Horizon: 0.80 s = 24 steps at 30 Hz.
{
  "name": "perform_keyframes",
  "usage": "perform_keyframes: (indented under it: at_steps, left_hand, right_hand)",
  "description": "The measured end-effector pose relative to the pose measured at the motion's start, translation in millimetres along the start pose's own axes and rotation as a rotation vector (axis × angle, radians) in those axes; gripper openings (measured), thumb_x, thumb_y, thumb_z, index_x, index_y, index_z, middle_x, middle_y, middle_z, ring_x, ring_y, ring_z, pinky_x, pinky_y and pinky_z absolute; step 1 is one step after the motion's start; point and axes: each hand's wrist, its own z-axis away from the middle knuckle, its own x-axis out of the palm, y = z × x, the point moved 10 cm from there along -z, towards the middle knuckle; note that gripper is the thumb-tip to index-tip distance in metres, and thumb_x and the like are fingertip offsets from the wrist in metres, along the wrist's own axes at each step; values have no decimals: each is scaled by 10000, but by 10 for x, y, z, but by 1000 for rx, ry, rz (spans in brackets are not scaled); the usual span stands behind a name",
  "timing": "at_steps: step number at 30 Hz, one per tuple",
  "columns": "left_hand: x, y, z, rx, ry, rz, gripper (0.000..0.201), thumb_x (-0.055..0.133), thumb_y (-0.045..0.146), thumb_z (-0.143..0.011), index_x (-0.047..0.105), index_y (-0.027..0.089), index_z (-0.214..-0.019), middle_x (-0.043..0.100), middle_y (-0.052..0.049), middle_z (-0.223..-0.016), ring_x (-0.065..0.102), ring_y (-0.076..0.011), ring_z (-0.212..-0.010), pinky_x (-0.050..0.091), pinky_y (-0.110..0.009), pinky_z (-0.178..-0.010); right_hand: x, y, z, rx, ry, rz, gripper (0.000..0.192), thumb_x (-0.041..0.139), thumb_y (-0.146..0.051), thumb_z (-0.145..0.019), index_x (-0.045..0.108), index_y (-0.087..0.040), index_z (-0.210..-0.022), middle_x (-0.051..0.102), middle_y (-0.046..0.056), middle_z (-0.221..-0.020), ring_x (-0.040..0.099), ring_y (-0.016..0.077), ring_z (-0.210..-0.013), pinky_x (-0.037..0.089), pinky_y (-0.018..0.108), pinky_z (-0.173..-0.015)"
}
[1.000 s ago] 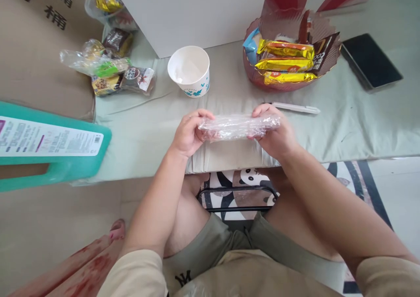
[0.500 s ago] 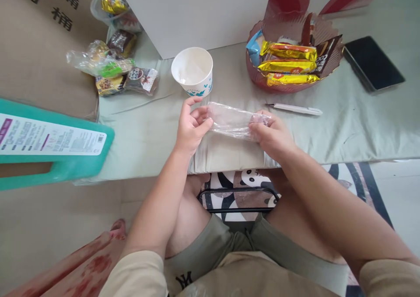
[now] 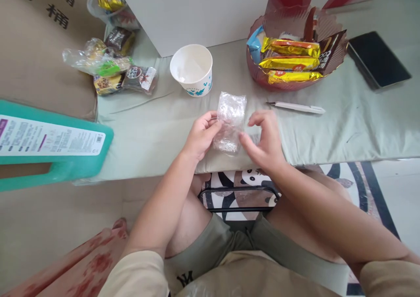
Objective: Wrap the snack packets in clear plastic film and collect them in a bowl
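Between my hands, above the cloth near the table's front edge, is a clear plastic wrapper [image 3: 231, 106], crinkled and folded into an upright strip. My left hand [image 3: 204, 133] pinches its left side between thumb and fingers. On the other side, my right hand [image 3: 264, 141] has thumb and fingers spread apart, close to the wrapper's right edge; whether the thumb touches it I cannot tell. Behind the wrapper stands a white paper cup [image 3: 194, 71] with blue leaf prints. A white pen-like tool [image 3: 297, 107] lies to the right of my right hand.
A pink glass bowl [image 3: 278, 83] of packaged snacks and a black phone [image 3: 379, 60] are at the right. Wrapped snacks [image 3: 114, 71], a teal container [image 3: 78, 168] and a cardboard box [image 3: 42, 56] stand left. A white box [image 3: 197, 12] is behind. Another person's patterned clothing [image 3: 88, 257] shows lower left.
The plastic wrapper, stretched sideways between both hands before, is now folded and upright in my left hand. My right hand has let go and opened its fingers.
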Motion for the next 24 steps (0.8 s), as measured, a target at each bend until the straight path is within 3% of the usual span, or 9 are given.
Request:
perform_keyframes:
  at_steps: [3,6,9,13,16,19,21,24]
  left_hand:
    - [3,27,13,27,-8,35,290,814,289,-751,653,203,-976,779,-5,-894,745,-146,-811,607,-285,-800]
    - [104,41,46,46,-82,40,309,839,305,-716,655,207,-944,772,-2,-874,743,-160,-839,605,-300,-829]
    - [146,35,48,74,-97,-72,290,846,332,-721,670,193,-906,766,-12,-884,722,-152,-842,579,-279,-830]
    - [103,65,22,135,-58,-193,260,818,344,-746,676,184,-893,764,-25,-914,705,-154,-844,564,-269,-801]
    - [83,29,24,79,-91,-256,276,801,365,-770,675,203,-954,718,3,-752,668,-146,-674,537,-263,-643]
    - [103,0,58,19,-176,-280,298,802,373,-780,680,239,-1015,630,46,-599,575,-130,-510,472,-262,-528]
    - [113,55,75,51,-206,-233,274,810,382,-773,702,253,-989,615,46,-603,557,-120,-522,462,-262,-544]
    - [96,144,68,107,-196,-157,191,813,376,-739,725,237,-836,616,25,-667,526,-102,-571,435,-253,-562]
  right_hand:
    - [-24,412,32,373,106,-276,454,722,-422,-784,468,-289,-1136,558,74,-1204,607,219,-1083,539,381,-882]
    - [224,474,72,527,-67,-519,527,749,-495,-771,486,-282,-1175,605,73,-1247,645,205,-1046,555,374,-907]
    - [353,380,97,548,-229,-585,415,706,-525,-830,563,-256,-1112,694,65,-1145,676,213,-1027,559,380,-906]
    - [283,446,101,566,-225,-421,336,746,-456,-790,592,-237,-992,714,39,-974,671,188,-852,535,337,-736]
    - [271,477,110,568,-260,-326,211,678,-415,-848,584,-238,-914,625,-16,-722,567,141,-635,427,292,-575]
    - [368,448,156,628,-344,-480,241,654,-458,-867,565,-270,-989,557,-58,-613,479,130,-510,351,277,-491]
    - [352,408,122,615,-302,-601,263,684,-461,-822,568,-283,-977,575,-56,-650,495,133,-537,372,276,-507]
    - [267,420,60,581,-204,-659,136,655,-372,-759,592,-263,-808,542,-36,-659,458,128,-571,353,279,-536]
